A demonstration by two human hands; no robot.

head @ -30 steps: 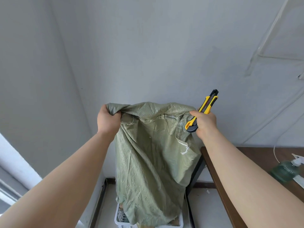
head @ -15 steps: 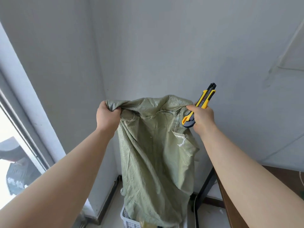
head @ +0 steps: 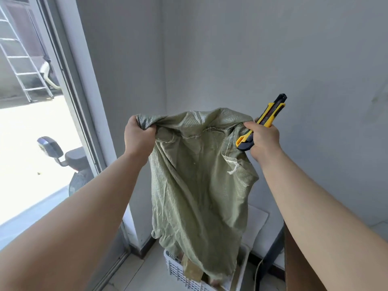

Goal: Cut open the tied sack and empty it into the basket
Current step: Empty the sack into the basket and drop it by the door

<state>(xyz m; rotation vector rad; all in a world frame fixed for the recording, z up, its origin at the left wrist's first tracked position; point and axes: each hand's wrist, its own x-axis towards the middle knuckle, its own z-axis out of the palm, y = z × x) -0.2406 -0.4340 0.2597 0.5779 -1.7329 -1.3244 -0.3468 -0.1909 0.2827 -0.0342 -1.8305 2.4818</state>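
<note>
A limp green woven sack (head: 199, 185) hangs upside down from my two raised hands, its open end down over a white slatted basket (head: 178, 271) on the floor. My left hand (head: 137, 139) grips the sack's upper left corner. My right hand (head: 264, 141) pinches the upper right corner and also holds a yellow and black utility knife (head: 266, 118), whose tip points up and to the right. A cut white string (head: 233, 170) dangles on the sack's right side. Brownish contents (head: 191, 269) show in the basket under the sack's mouth.
Grey walls meet in a corner behind the sack. A sliding glass door (head: 69, 85) stands at the left, with a scooter (head: 63, 156) and a ladder (head: 23, 66) outside. A brown table edge (head: 294, 265) with a dark leg (head: 270, 253) is at the lower right.
The camera has turned left, bringing the glass door and scooter into view and losing most of the table. Both hands still hold the sack up at the same corners.
</note>
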